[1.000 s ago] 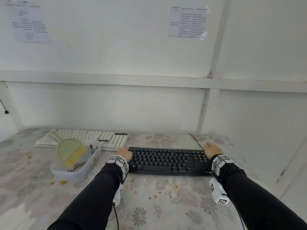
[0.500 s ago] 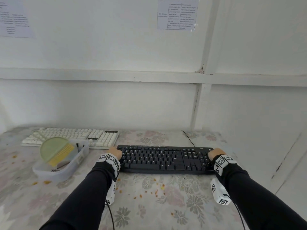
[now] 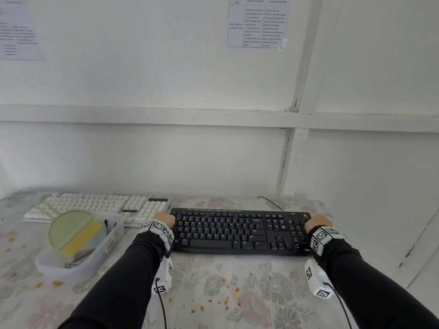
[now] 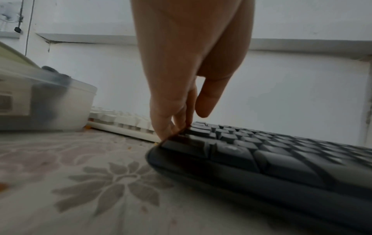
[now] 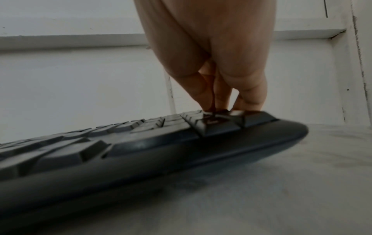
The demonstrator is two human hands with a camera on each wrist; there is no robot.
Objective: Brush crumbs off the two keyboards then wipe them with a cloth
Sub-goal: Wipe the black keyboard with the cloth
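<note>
Black keyboard sits flat on the floral tablecloth, right in front of the person, a hand at each end. Left hand is at the left edge, fingers pointing down, tips touching the end keys, thumb hanging free; whether they actually clamp the edge, I cannot tell. Right hand mirrors it on the right end, fingertips down on the corner keys, grip just as unclear. White keyboard lies behind and to the left, near the wall. In front of it, a translucent plastic tub holds a green brush with yellow bristles. Orange crumbs dot the cloth near the front.
</note>
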